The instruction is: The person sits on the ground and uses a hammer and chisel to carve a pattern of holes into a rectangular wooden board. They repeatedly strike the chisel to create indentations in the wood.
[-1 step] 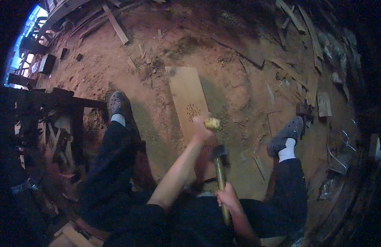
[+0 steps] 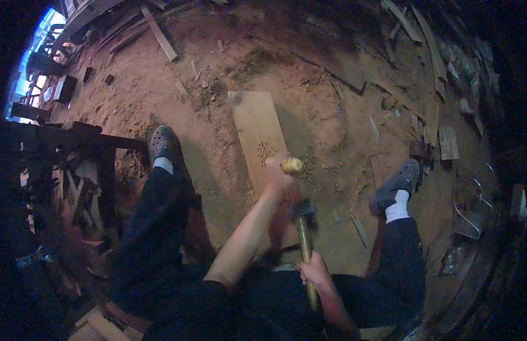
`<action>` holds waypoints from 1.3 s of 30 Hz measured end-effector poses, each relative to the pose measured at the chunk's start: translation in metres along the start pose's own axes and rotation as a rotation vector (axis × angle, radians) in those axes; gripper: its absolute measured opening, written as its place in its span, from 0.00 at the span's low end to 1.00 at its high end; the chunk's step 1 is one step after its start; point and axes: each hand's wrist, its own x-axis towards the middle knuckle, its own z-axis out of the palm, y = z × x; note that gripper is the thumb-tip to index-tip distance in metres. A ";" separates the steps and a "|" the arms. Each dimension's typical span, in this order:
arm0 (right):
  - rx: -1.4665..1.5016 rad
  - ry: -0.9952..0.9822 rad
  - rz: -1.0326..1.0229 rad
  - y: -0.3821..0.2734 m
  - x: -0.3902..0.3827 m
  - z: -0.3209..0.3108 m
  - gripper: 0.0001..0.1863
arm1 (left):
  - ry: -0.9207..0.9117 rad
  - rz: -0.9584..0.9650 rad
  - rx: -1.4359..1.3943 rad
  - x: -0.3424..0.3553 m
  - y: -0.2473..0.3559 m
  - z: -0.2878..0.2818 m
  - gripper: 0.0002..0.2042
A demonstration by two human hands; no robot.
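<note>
My left hand [image 2: 278, 181] is closed round a short tool with a pale yellow rounded top [image 2: 292, 165], held over a long light wooden board [image 2: 249, 116] on the dirt ground. A cluster of small dark marks [image 2: 267, 150] shows on the board just above that hand, with more markings partly hidden below it. My right hand [image 2: 313, 270] grips the long handle of a hammer [image 2: 304, 238], whose blurred dark head [image 2: 303, 209] hangs over the lower part of the board, just below my left hand. What lies under my left fist is hidden.
My feet in grey perforated clogs [image 2: 165, 145] flank the board. A dark timber frame [image 2: 107, 139] stands at left. Loose planks and scraps [image 2: 417, 111] litter the dirt at right and along the back [image 2: 158, 34]. Bent pale wire [image 2: 468, 221] lies at far right.
My left hand and the short tool have shifted very slightly up and left. The hammer and my right hand look almost the same.
</note>
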 end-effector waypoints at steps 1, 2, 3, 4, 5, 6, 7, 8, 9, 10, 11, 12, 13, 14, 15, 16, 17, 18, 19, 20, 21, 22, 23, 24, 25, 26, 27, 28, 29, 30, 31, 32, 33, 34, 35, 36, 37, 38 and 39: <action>0.001 0.005 -0.004 0.001 0.001 0.000 0.09 | 0.010 0.006 0.008 0.005 0.005 0.000 0.05; 0.001 0.009 -0.011 0.000 0.002 0.000 0.09 | 0.022 0.015 0.016 0.012 0.007 0.000 0.05; -0.027 0.029 -0.029 -0.002 0.006 0.002 0.09 | 0.018 -0.086 -0.034 0.022 0.003 0.003 0.05; -0.054 0.051 -0.046 -0.003 0.011 0.004 0.09 | 0.013 -0.187 -0.085 0.031 -0.006 0.007 0.05; -0.084 0.073 -0.055 -0.002 0.013 0.004 0.09 | 0.005 -0.296 -0.136 0.037 -0.015 0.013 0.04; -0.104 0.062 -0.072 -0.002 0.014 0.005 0.10 | 0.066 -0.313 -0.147 0.046 -0.020 0.012 0.04; -0.123 0.052 -0.089 -0.001 0.015 0.005 0.11 | 0.128 -0.329 -0.158 0.054 -0.025 0.011 0.04; -0.142 0.047 -0.106 -0.001 0.016 0.005 0.12 | 0.185 -0.343 -0.173 0.061 -0.027 0.011 0.04; -0.147 0.053 -0.053 0.001 0.017 0.003 0.14 | 0.140 -0.403 -0.185 0.066 -0.013 0.011 0.04; -0.152 0.058 0.000 0.003 0.018 0.001 0.19 | 0.097 -0.462 -0.195 0.070 0.002 0.009 0.04; -0.159 0.057 0.049 0.004 0.018 0.001 0.25 | 0.059 -0.519 -0.201 0.072 0.013 0.006 0.04; -0.181 0.070 0.000 0.011 0.022 0.001 0.26 | 0.052 -0.448 -0.215 0.071 0.015 0.006 0.05; -0.203 0.082 -0.050 0.020 0.029 0.003 0.26 | 0.046 -0.376 -0.230 0.071 0.014 0.006 0.07; -0.202 0.061 -0.044 0.017 0.028 0.005 0.27 | 0.046 -0.306 -0.238 0.070 0.010 0.004 0.10; -0.200 0.035 -0.042 0.007 0.024 0.008 0.27 | 0.043 -0.319 -0.238 0.069 -0.006 0.000 0.09; -0.178 -0.020 0.016 -0.008 0.017 0.007 0.27 | 0.042 -0.331 -0.237 0.065 -0.028 -0.004 0.08; -0.153 -0.066 0.079 -0.019 0.013 0.005 0.27 | 0.034 -0.345 -0.243 0.059 -0.040 -0.005 0.08; -0.159 0.007 0.003 -0.010 0.015 0.001 0.20 | -0.024 -0.256 -0.171 0.044 -0.021 0.003 0.06; -0.168 0.081 -0.074 0.005 0.019 -0.002 0.14 | -0.078 -0.163 -0.101 0.022 0.000 0.009 0.05; -0.182 0.128 -0.165 0.010 0.022 0.002 0.09 | -0.180 0.066 -0.018 -0.001 -0.014 0.006 0.05; -0.105 0.082 -0.111 0.000 0.017 0.006 0.09 | -0.277 0.289 0.078 -0.021 -0.030 -0.001 0.06; -0.029 0.036 -0.053 -0.015 0.009 0.005 0.08 | -0.300 0.391 0.068 -0.033 -0.034 -0.007 0.07; 0.043 0.009 0.013 -0.023 0.003 0.002 0.08 | -0.327 0.493 0.039 -0.038 -0.032 -0.007 0.08; 0.028 0.022 -0.009 -0.023 0.004 0.003 0.08 | -0.332 0.504 0.017 -0.036 -0.031 -0.007 0.09; 0.012 0.034 -0.031 -0.022 0.006 0.004 0.08 | -0.336 0.515 -0.005 -0.033 -0.030 -0.007 0.09; -0.008 0.045 -0.052 -0.021 0.006 0.002 0.08 | -0.336 0.523 -0.028 -0.032 -0.028 -0.007 0.10; -0.008 0.026 -0.029 -0.020 0.007 0.001 0.08 | -0.345 0.526 -0.017 -0.034 -0.033 -0.007 0.10; -0.008 0.006 -0.007 -0.019 0.007 0.001 0.08 | -0.355 0.529 -0.005 -0.037 -0.043 -0.007 0.10; 0.000 -0.012 0.016 -0.021 0.006 0.003 0.08 | -0.371 0.534 0.008 -0.036 -0.042 -0.009 0.11; 0.013 -0.003 0.022 -0.024 0.005 0.004 0.07 | -0.366 0.529 -0.012 -0.034 -0.041 -0.009 0.11; 0.025 0.006 0.027 -0.029 0.002 0.004 0.07 | -0.361 0.523 -0.030 -0.033 -0.040 -0.008 0.12; 0.034 0.017 0.037 -0.031 -0.001 0.003 0.07 | -0.355 0.514 -0.052 -0.033 -0.034 -0.006 0.13; 0.033 0.016 0.050 -0.027 0.002 0.003 0.07 | -0.322 0.444 -0.050 -0.034 -0.032 -0.005 0.12; 0.032 0.016 0.063 -0.020 0.007 0.004 0.06 | -0.289 0.373 -0.047 -0.036 -0.029 -0.004 0.12; 0.030 0.013 0.073 -0.020 0.008 0.004 0.06 | -0.255 0.305 -0.041 -0.036 -0.025 -0.003 0.12; 0.027 0.004 0.074 -0.021 0.008 0.003 0.06 | -0.086 0.125 -0.109 -0.037 -0.019 0.002 0.12; 0.024 -0.007 0.074 -0.023 0.006 0.002 0.05 | 0.084 -0.056 -0.175 -0.037 -0.013 0.009 0.12; 0.024 -0.015 0.070 -0.028 0.004 0.001 0.05 | 0.183 -0.147 -0.274 -0.032 -0.004 0.009 0.12; 0.025 -0.015 0.056 -0.027 0.005 0.001 0.05 | 0.294 -0.230 -0.375 -0.027 0.003 0.008 0.12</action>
